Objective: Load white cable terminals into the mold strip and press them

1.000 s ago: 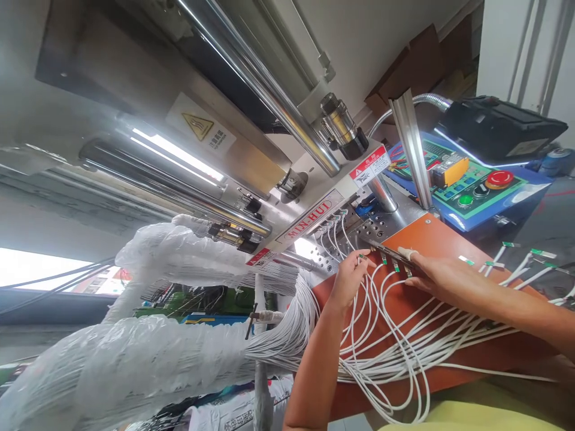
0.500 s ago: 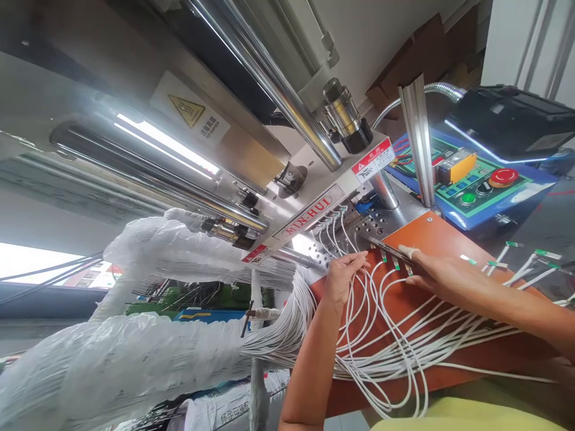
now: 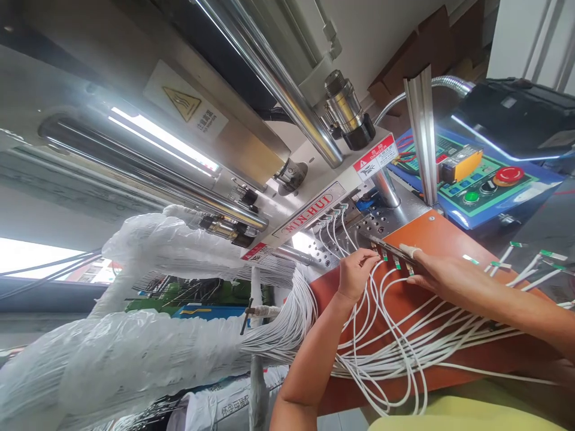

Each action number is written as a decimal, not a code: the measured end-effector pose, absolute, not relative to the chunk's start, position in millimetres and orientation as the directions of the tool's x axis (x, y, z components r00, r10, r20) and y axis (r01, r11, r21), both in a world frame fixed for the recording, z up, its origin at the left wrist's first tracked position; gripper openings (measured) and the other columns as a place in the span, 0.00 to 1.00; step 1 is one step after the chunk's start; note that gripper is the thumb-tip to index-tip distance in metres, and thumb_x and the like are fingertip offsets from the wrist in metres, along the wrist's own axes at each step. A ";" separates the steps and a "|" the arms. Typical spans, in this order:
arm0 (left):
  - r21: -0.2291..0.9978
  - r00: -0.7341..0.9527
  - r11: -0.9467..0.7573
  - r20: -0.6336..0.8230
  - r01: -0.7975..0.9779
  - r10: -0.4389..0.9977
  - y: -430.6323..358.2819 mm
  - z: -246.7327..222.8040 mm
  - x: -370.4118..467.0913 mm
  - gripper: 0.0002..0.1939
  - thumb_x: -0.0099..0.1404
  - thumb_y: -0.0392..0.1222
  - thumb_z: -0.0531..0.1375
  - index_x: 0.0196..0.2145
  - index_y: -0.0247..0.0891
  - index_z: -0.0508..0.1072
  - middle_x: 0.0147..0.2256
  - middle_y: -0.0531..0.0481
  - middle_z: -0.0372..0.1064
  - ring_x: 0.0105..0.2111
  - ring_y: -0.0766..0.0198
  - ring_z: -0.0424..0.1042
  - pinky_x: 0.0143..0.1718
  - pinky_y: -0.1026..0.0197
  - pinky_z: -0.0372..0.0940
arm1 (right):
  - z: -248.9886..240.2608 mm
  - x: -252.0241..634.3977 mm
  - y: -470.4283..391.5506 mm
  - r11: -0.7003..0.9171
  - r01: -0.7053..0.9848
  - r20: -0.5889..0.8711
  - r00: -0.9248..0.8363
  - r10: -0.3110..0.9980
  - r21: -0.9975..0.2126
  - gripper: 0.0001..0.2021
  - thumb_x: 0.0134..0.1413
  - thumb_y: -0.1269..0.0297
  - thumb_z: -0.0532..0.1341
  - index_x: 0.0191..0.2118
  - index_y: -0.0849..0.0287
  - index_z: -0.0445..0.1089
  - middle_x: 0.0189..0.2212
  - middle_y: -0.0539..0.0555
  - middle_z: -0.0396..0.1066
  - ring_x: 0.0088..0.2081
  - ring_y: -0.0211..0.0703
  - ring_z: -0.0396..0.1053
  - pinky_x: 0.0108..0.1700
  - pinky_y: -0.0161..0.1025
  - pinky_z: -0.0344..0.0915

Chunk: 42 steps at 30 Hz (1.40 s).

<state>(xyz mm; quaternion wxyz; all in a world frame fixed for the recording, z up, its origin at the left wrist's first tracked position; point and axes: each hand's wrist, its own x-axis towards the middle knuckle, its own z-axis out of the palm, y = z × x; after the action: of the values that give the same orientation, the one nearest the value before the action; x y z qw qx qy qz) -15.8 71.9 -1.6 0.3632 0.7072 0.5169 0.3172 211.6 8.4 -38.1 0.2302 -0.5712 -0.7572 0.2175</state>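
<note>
Cable ends being seated along a metal bar (image 3: 390, 246), by the desk's (image 3: 444, 239) machine-side edge; looks well on.

Right hand (image 3: 415, 263) grips the bar's near end, thumb and fingers closed around it; left hand (image 3: 369, 261) pinches a cable end at the far end, contact partly hidden by the fingers. Green-tipped ends (image 3: 398, 264) already sit in a row between the hands, their white cables (image 3: 395, 358) looping back over the desk. Several cables lie in the machine (image 3: 309, 215). Judged left: loose green tips (image 3: 471, 259) toward the desk's right edge, off the bar.
</note>
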 end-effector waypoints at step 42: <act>0.651 0.333 -0.453 0.309 0.609 0.891 75.1 -19.7 -15.5 0.08 0.70 0.36 0.59 0.33 0.41 0.77 0.33 0.49 0.75 0.37 0.60 0.72 0.44 0.57 0.68 | -33.6 211.9 9.7 0.238 0.713 0.024 -0.296 0.955 -0.660 0.17 0.63 0.54 0.54 0.54 0.53 0.63 0.34 0.54 0.77 0.28 0.50 0.74 0.27 0.39 0.60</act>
<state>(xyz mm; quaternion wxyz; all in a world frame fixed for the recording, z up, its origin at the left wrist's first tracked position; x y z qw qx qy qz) -15.5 75.1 -19.7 0.2158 0.7873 0.4763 0.3268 211.9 9.7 -33.6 0.2182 -0.5516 -0.7559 0.2772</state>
